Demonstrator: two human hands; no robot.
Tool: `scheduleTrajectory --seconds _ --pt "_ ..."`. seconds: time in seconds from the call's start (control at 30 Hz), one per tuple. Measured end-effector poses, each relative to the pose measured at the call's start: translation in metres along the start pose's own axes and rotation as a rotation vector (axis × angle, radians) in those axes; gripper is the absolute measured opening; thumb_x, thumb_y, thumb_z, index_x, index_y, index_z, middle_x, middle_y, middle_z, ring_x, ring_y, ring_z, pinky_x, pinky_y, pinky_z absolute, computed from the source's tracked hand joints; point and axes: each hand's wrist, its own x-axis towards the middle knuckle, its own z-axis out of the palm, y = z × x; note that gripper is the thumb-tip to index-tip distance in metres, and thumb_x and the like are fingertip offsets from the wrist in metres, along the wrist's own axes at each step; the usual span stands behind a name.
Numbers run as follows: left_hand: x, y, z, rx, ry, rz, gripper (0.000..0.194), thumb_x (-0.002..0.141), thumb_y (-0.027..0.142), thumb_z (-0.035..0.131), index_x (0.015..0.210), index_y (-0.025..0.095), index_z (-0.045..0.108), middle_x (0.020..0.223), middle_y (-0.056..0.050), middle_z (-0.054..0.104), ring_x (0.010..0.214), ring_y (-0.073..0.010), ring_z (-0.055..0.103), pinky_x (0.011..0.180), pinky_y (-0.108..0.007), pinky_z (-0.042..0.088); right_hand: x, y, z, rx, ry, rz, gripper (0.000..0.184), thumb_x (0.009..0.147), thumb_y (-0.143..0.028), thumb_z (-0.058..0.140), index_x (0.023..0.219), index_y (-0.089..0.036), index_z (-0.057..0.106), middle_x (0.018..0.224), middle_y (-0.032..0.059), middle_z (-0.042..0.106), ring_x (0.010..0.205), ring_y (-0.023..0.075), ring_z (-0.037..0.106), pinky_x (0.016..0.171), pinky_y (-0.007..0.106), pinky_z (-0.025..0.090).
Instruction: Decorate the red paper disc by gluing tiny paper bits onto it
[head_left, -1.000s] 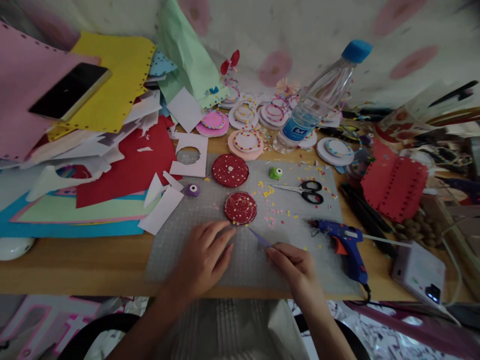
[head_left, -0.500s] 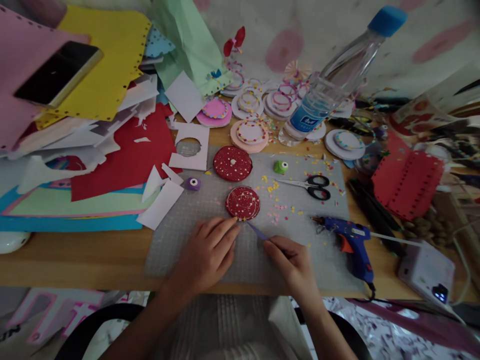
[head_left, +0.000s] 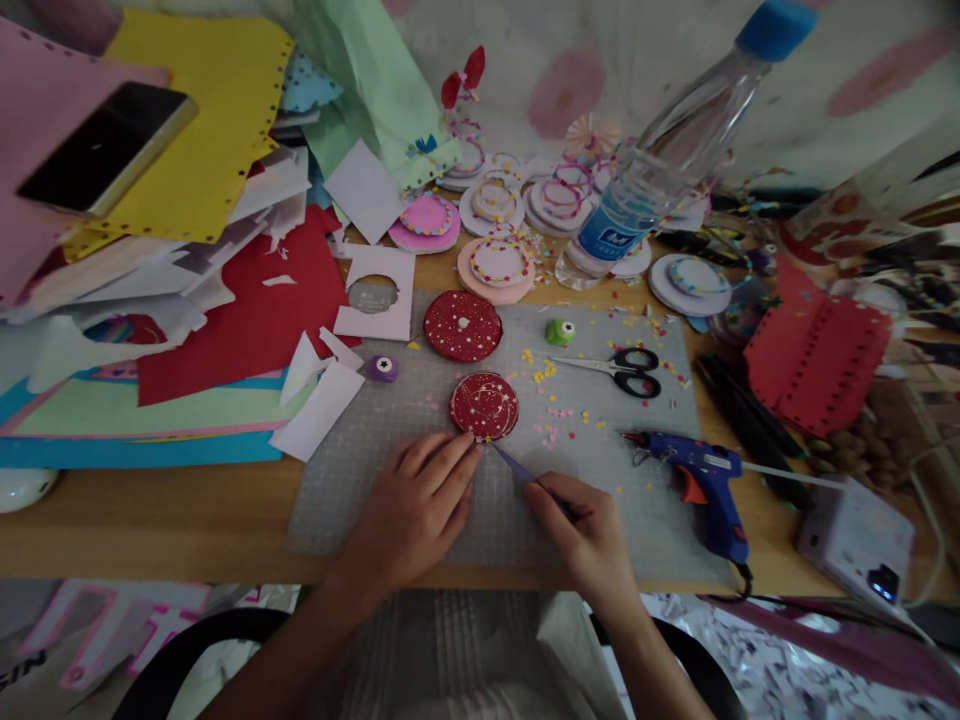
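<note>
On the grey cutting mat (head_left: 337, 500) lies a small red disc (head_left: 484, 404) with white stars and curved lines. Small beads or bits show along its near edge. My left hand (head_left: 420, 500) lies palm down with fingers stretched out, fingertips touching that near edge; its thumb is hidden. Pinched in my right hand (head_left: 574, 520) are slim purple tweezers (head_left: 511, 462), their point at the disc's near edge, close to the left fingertips. Just behind sits a larger red starry disc (head_left: 463, 328) with a pale bead in its middle.
Black-handled scissors (head_left: 611, 370), a green punch (head_left: 559, 332) and a purple punch (head_left: 383, 368) surround the discs. A blue glue gun (head_left: 701, 475) lies at right, beside a pale box-shaped device (head_left: 855, 545). Behind stands a water bottle (head_left: 615, 230). Paper sheets (head_left: 240, 320) pile up at left.
The camera view has shifted slightly. Both hands keep nearly the same place, the tweezers' point moving a touch at the disc's near edge.
</note>
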Motion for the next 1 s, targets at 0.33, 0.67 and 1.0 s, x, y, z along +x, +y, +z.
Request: scheduleTrajectory --seconds 0.33,0.67,1.0 --pt "0.004 0.004 0.001 0.036 -0.036 -0.022 0.04 0.094 0.019 0.048 0.133 0.01 0.053 0.13 -0.012 0.06 0.116 -0.0279 0.051 0.096 -0.045 0.039 -0.002 0.002 0.0 -0.047 -0.01 -0.017 0.04 0.088 -0.041 0.049 0.056 -0.017 0.048 0.054 -0.0033 0.034 0.052 0.0098 0.034 0.048 0.023 0.026" --pt "0.005 0.006 0.001 0.076 -0.052 -0.038 0.04 0.095 0.022 0.046 0.133 0.011 0.053 0.129 -0.012 0.06 0.115 -0.0285 0.052 0.096 -0.045 0.038 -0.004 0.001 0.001 -0.056 0.005 -0.029 0.039 0.087 -0.04 0.049 0.056 -0.017 0.046 0.054 -0.0034 0.035 0.052 0.0098 0.034 0.048 0.023 0.025" --pt "0.005 0.005 -0.001 0.06 -0.056 -0.037 0.042 0.094 0.02 0.048 0.135 0.011 0.051 0.129 -0.013 0.06 0.114 -0.0285 0.052 0.094 -0.045 0.039 -0.008 0.006 -0.01 -0.049 0.044 0.003 0.039 0.086 -0.041 0.051 0.054 -0.018 0.047 0.052 -0.0028 0.036 0.052 0.0109 0.036 0.047 0.023 0.027"
